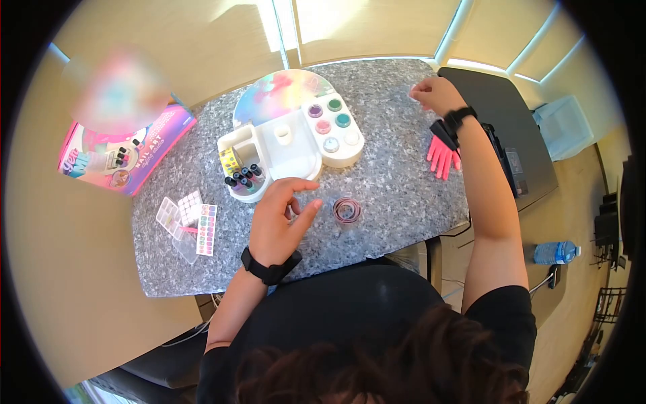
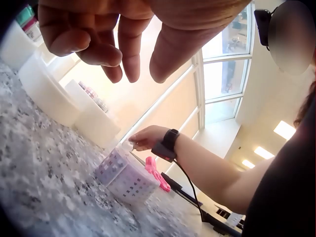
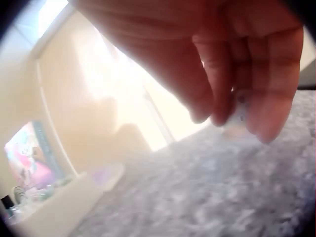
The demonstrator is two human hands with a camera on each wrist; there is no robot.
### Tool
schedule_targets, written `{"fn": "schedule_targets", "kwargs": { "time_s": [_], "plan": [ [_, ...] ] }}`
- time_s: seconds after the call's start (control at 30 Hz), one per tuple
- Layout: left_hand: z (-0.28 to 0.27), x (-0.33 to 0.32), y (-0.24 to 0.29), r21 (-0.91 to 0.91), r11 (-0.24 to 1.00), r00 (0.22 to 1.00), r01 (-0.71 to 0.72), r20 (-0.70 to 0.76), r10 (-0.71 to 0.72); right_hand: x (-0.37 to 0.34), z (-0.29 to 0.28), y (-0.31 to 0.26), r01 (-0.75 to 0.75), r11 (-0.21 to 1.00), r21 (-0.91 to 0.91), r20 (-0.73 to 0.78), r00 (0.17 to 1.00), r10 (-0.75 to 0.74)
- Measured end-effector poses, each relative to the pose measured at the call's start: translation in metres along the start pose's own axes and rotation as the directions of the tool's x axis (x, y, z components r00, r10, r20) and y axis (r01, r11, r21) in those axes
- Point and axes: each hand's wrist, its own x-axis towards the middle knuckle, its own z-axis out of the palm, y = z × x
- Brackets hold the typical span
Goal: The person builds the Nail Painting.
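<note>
My right hand (image 1: 437,94) is over the far right of the table. In the right wrist view its fingers pinch a small translucent piece (image 3: 241,111) with dark marks, blurred and partly hidden, so I cannot tell its kind. My left hand (image 1: 279,222) hovers in front of the white nail-art station (image 1: 299,158), fingers loosely bent and holding nothing. Just right of its thumb is a round, clear, purplish ring-shaped item (image 1: 347,210); printed numbers show on its side in the left wrist view. A pink plastic hand (image 1: 444,158) lies below my right wrist.
Small nail polish bottles (image 1: 243,176) and a yellow roll (image 1: 230,160) sit in the station, with glitter pots (image 1: 324,126) on its right. At left are a nail sticker sheet (image 1: 206,230), a clear case (image 1: 176,219) and a nail art box (image 1: 128,151). A black laptop (image 1: 518,135) lies right.
</note>
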Motion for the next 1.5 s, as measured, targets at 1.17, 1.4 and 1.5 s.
{"fn": "schedule_targets", "kwargs": {
  "time_s": [1.17,1.4,1.5],
  "plan": [
    [0.027,-0.001,-0.007,-0.281,0.951,0.988,0.130,0.111,-0.103,-0.222,0.125,-0.077,0.073,0.581,0.811,0.131,0.944,-0.302],
    [0.024,-0.002,0.000,-0.130,0.962,0.959,0.240,0.185,-0.215,-0.225,0.120,-0.071,0.133,0.784,0.606,0.099,0.966,-0.240],
    [0.026,-0.002,0.001,-0.057,0.975,0.960,0.216,0.192,-0.202,-0.227,0.121,-0.073,0.180,0.901,0.394,0.024,0.978,-0.206]
  ]
}}
